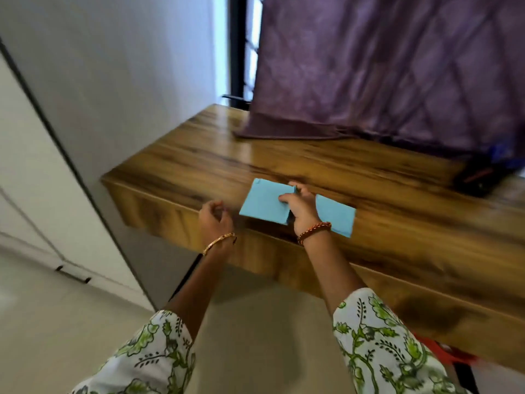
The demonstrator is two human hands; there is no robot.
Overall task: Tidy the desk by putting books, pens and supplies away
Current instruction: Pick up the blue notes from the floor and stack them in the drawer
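Head view: a light blue book (264,201), or thin notebook, lies flat at the front edge of the desk (383,177), near its middle, one corner overhanging slightly. The right hand (301,207) rests on top of it, fingers pressed to the cover and thumb at its far edge; whether it grips or only pins it, I cannot tell. The left hand (214,220) hovers just left of the book, loosely curled and empty. The book looks light, thin and somewhat flexible, with a smooth cover likely to slide on the glossy wood. Pinching the overhanging front edge seems the surest hold. A purple curtain (383,66) drapes onto the back edge.
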